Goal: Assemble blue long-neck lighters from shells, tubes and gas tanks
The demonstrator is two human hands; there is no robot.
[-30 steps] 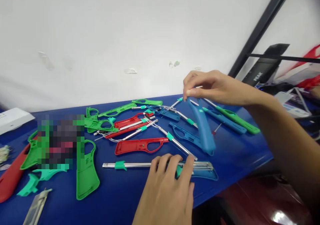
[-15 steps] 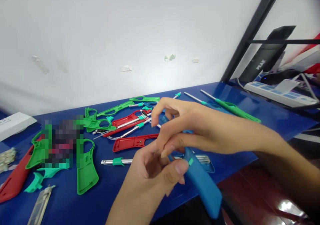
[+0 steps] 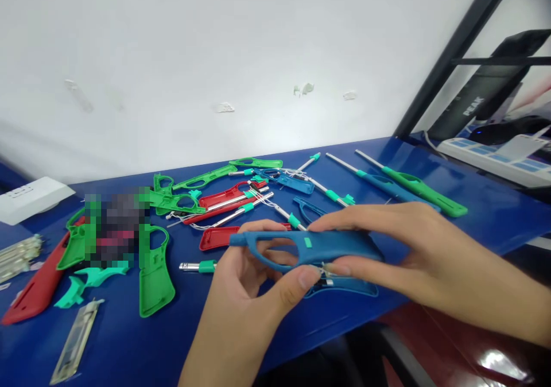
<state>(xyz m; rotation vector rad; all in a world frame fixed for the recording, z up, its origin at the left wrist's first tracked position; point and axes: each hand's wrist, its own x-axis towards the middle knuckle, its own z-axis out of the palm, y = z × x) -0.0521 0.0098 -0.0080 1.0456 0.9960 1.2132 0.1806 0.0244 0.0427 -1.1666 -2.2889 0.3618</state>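
A blue lighter shell [image 3: 340, 244] with a finger loop and a small green piece on its side lies nearly level in front of me. My left hand [image 3: 253, 295] is closed on its loop end, thumb along the lower edge and fingers behind. My right hand [image 3: 396, 249] pinches the wide handle end between thumb and fingers. Just below the shell, partly hidden by my hands, a second blue half shell [image 3: 361, 287] shows on the table with metal parts in it. A metal tube with a green collar [image 3: 207, 266] sticks out left of my left hand.
Green half shells [image 3: 157, 283], red half shells [image 3: 219, 237] and wired metal tubes cover the blue table [image 3: 129, 352]. Two long lighters, green [image 3: 430, 194] and blue [image 3: 383, 186], lie at the back right. Clear fuel tanks [image 3: 77, 341] are at left. A black rack [image 3: 456, 60] stands at right.
The blue shell has turned from pointing steeply down to nearly level. My right hand has moved from its loop end to the handle end. The view has shifted slightly.
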